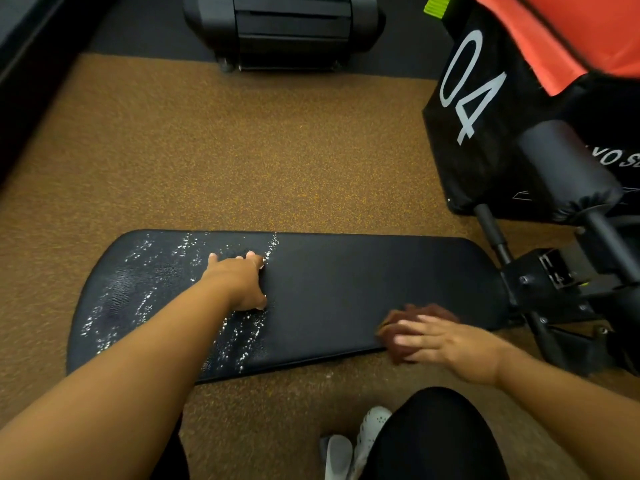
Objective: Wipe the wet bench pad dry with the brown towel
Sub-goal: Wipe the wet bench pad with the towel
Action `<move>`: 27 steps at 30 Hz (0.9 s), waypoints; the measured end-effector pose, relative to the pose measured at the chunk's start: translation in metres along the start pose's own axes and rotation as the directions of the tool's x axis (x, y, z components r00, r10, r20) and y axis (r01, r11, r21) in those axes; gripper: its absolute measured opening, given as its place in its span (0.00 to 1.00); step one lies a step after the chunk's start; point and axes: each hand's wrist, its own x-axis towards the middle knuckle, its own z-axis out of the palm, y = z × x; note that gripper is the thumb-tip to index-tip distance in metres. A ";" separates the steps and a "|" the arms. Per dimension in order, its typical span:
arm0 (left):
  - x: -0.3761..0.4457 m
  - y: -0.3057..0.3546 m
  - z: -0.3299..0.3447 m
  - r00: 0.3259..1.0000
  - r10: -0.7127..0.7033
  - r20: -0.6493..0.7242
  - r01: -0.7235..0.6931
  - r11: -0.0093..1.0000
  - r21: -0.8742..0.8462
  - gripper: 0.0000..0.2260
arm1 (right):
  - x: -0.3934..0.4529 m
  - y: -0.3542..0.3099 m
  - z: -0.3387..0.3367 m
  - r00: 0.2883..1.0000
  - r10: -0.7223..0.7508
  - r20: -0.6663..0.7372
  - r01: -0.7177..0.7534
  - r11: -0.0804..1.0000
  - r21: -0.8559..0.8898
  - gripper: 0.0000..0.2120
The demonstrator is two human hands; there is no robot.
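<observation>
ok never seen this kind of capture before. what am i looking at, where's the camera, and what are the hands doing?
There is no robot here. This is one picture from a wide-angle camera worn on a person's head, looking forward and down, so both arms reach in from the bottom edge.

The long black shape is a bench pad on a gym machine, above speckled brown floor. White specks of water cover its left part; the right part looks dry.

The left hand rests on the pad near the edge of the wet area, holding nothing. The right hand lies over a bunched brown towel near the pad's near edge; it is blurred, so I cannot tell how firm the grip is.

At the bottom are the person's dark trousers and a white shoe. A black cover marked 04 stands on the right.
</observation>
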 end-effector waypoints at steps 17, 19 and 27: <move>-0.005 0.004 -0.006 1.000 -0.009 -0.022 0.009 1.000 0.010 0.30 | 0.110 -0.080 0.016 0.970 0.065 -0.236 0.004 0.959 0.284 0.23; -0.002 0.002 -0.006 0.999 -0.028 -0.047 0.026 0.999 -0.033 0.28 | 0.124 -0.081 -0.001 0.930 0.219 -0.296 -0.049 0.869 0.492 0.17; 0.000 -0.013 -0.006 0.939 -0.234 -0.251 0.091 0.876 -0.474 0.23 | 0.243 -0.044 -0.075 0.622 0.760 -0.190 -0.350 0.487 0.800 0.19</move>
